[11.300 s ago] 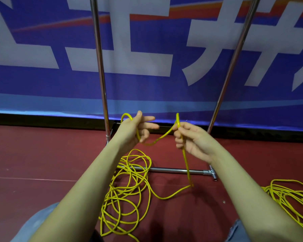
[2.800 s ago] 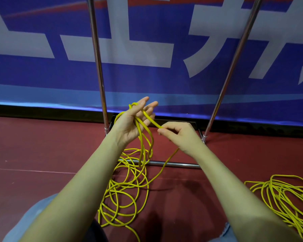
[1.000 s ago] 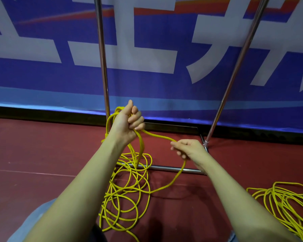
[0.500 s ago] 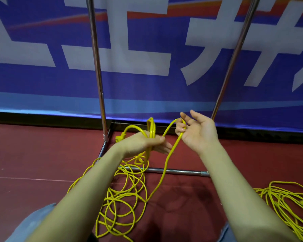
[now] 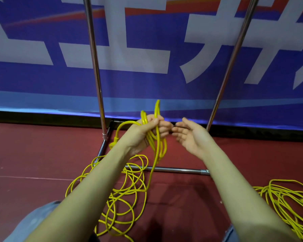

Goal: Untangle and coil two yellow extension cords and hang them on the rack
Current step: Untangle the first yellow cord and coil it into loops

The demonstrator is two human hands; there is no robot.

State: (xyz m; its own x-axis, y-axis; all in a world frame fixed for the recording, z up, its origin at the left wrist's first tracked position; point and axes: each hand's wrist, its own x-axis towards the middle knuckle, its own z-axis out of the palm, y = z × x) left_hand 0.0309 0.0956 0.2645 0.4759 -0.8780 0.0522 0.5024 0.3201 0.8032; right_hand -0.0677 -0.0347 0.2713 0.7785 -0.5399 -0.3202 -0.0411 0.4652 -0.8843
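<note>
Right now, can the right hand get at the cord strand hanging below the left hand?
Probably yes. The right hand is open and empty, close beside the left hand, which grips the coiled loops. The hanging strand drops free; nothing lies between.

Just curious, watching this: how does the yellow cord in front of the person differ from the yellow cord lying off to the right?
The yellow cord in front is partly lifted: the left hand grips several of its loops, and the rest trails to the red floor. The yellow cord on the right lies wholly on the floor, untouched. The front one crosses the chrome rack's base bar; the right one lies clear of it. Both are thin, yellow and loosely heaped.
</note>
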